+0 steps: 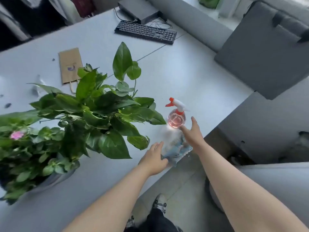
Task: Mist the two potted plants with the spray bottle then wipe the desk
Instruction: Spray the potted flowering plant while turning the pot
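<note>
A pink spray bottle [176, 118] with a white and orange trigger head stands upright on the pale desk [184, 77]. My right hand [194, 133] reaches toward it with fingers spread, just short of its base, holding nothing. A crumpled blue and white cloth [175, 148] lies at the desk's near edge, below the bottle. My left hand [154, 158] rests on the cloth's left edge with its fingers extended. A large-leafed green potted plant [103, 111] stands left of the bottle. A second plant [25, 153] with a pink flower sits at the far left.
A brown paper bag [70, 66] lies flat behind the plants. A black keyboard [145, 31] and a dark box [138, 12] sit at the far end. Grey partitions [260, 52] border the desk on the right. The floor and my shoe [159, 203] show below the edge.
</note>
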{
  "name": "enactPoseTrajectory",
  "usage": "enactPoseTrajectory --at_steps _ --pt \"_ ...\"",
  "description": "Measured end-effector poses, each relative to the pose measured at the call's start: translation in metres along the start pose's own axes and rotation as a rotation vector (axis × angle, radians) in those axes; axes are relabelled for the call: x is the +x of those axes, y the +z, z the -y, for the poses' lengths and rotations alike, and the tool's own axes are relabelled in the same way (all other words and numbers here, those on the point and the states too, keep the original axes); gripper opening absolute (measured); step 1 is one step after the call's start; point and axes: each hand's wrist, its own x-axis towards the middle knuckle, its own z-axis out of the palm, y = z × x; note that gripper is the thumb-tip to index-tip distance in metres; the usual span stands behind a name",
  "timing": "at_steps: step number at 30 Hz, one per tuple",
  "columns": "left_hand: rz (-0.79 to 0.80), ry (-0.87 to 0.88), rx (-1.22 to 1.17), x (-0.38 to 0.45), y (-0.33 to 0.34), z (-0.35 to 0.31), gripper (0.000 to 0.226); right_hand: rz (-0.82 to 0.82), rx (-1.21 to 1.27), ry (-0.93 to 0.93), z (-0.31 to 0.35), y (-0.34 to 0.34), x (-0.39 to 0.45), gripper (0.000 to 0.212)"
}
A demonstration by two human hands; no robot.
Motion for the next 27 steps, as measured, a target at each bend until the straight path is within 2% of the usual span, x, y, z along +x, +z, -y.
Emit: enactPoseTrajectory --at_steps 2,4,5,7,10,13,15,20,23,27 --pt "0.009 -0.042 -0.013 -0.002 -0.006 0.009 0.073 -0.023 0.029 -0.069 0.009 0.005 0.008 0.073" --pt "0.025 -0.091 -0.034 -0.006 -0.011 0.020 0.074 -0.009 0.146 -0.136 0.019 0.007 0.013 0.039" --pt "0.026 -0.111 -0.043 -0.007 -0.014 0.024 0.075 0.005 0.197 -0.162 0.025 0.008 0.015 0.031" --pt "0.013 -0.153 -0.062 -0.010 -0.018 0.034 0.074 0.018 0.221 -0.198 0.035 0.014 0.022 0.032" --pt "0.011 -0.204 -0.083 -0.017 -0.022 0.054 0.069 -0.073 0.260 -0.106 0.041 0.023 0.030 0.005" --pt "-0.006 -0.243 -0.191 -0.029 -0.022 0.069 0.067 -0.223 0.339 0.004 0.042 0.032 0.032 0.032" --pt "-0.031 -0.270 -0.239 -0.037 -0.024 0.081 0.066 -0.301 0.393 0.024 0.045 0.036 0.025 0.040" --pt "-0.129 -0.370 -0.365 -0.060 -0.030 0.117 0.055 -0.369 0.492 -0.053 0.047 0.036 -0.017 0.020" --pt "-0.234 -0.442 -0.633 -0.076 -0.039 0.141 0.036 -0.329 0.503 -0.060 0.038 0.043 -0.050 0.022" --pt "-0.358 -0.495 -0.999 -0.102 -0.044 0.175 0.035 -0.264 0.539 0.019 0.015 0.063 -0.096 0.022"
